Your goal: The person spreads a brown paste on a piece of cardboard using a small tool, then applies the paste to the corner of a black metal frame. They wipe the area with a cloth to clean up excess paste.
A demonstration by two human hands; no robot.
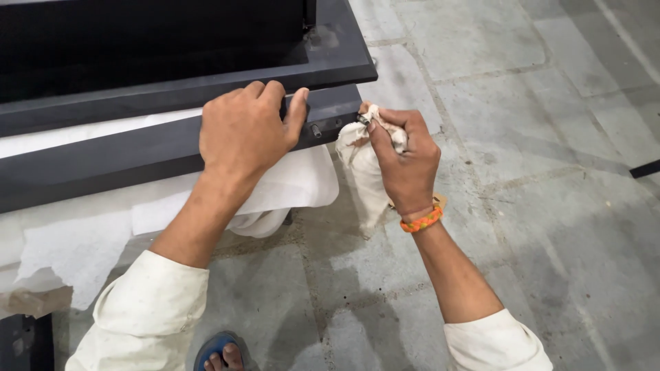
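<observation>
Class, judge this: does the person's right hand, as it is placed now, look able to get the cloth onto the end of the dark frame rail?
Probably yes. The right hand holds the white cloth right at the end of the dark frame rail, with nothing between; the left hand grips further along.

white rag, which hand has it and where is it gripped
The right hand holds the white rag bunched at its top end, the rest hanging down. The left hand grips the upper edge of the black frame.

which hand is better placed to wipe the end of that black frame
Right. The right hand already grips the white cloth with its fingertips at the end of the black frame. The left hand is clamped over the frame's edge, likely steadying it.
</observation>
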